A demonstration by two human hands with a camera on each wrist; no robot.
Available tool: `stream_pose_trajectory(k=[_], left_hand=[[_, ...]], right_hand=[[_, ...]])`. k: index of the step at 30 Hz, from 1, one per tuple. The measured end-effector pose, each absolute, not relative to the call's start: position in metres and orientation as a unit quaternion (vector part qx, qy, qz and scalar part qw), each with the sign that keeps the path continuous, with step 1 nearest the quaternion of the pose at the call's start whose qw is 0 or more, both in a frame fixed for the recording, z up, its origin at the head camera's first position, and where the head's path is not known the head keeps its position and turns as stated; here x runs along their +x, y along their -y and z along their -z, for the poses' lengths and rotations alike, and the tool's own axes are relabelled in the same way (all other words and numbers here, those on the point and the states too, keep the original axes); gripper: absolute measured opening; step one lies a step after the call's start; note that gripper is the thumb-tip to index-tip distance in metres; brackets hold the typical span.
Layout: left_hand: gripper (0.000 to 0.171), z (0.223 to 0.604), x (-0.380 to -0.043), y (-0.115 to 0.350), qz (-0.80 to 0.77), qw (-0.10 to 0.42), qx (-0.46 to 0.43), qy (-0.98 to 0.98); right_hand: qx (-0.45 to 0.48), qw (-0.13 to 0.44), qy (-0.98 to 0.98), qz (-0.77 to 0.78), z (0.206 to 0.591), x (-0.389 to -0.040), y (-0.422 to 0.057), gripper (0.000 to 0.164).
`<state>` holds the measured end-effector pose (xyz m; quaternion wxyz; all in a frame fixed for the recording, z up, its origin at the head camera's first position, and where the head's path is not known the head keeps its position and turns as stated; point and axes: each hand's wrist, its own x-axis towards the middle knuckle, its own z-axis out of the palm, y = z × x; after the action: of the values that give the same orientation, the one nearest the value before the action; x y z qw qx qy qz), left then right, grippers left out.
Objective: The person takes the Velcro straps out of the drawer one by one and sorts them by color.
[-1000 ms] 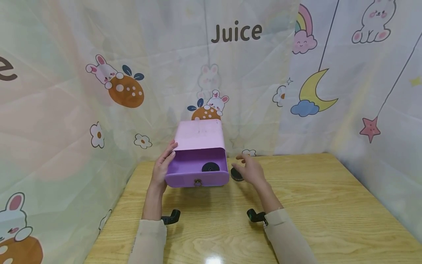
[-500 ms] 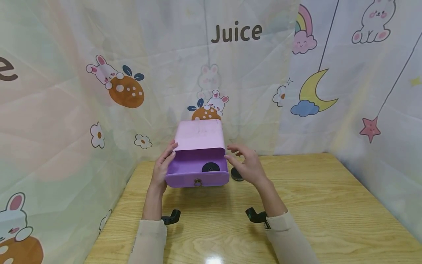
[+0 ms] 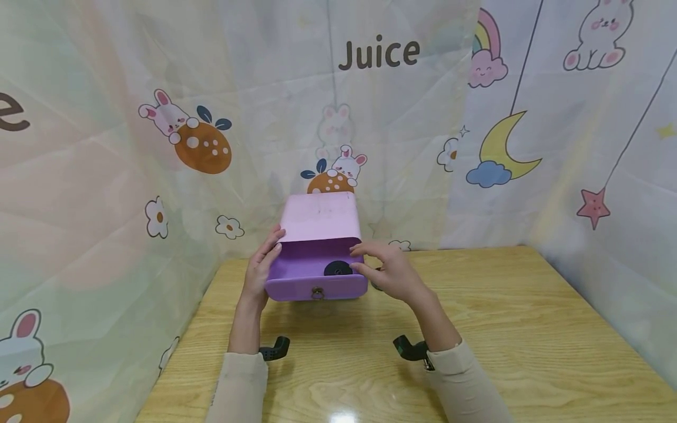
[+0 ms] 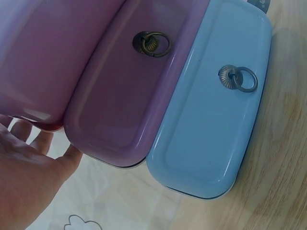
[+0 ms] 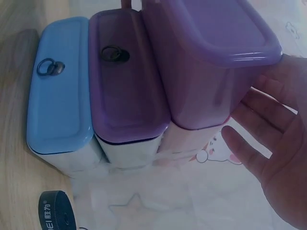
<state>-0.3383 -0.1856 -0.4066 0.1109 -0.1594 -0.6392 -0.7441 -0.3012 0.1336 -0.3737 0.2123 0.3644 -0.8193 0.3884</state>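
In the head view, the right hand covers most of the outer roll, which sits on the desk at 3 o'clock from the cabinet. The front of the top drawer hides the lower part of the inner roll, which is inside that drawer, toward 3 o'clock. The right wrist view crops the outer roll at 7 o'clock; pale lettering shows on its side. A dark object at 1 o'clock in the left wrist view is too cropped to identify.

Both wrist views show the closed purple middle drawer and the closed blue bottom drawer, each fitted with a ring pull; the head view largely hides these. Only the head view shows the interior of the extended top drawer.

The left hand is at 9 o'clock from the cabinet, fingers extended and spread against its side. The right hand is at the top drawer's 3 o'clock edge, fingers spread and slightly bent, thumb apart. The right wrist view hides some right fingertips behind the drawer; contact there cannot be determined.
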Motion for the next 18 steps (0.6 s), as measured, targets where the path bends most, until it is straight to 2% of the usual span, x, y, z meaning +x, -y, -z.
stream_pose_trajectory(k=[18], left_hand=[[0.044, 0.4080, -0.3391, 0.1852, 0.745, 0.114, -0.158, 0.638]], right_hand=[[0.384, 0.175, 0.821, -0.384, 0.3671, -0.3043, -0.1301, 0.026]])
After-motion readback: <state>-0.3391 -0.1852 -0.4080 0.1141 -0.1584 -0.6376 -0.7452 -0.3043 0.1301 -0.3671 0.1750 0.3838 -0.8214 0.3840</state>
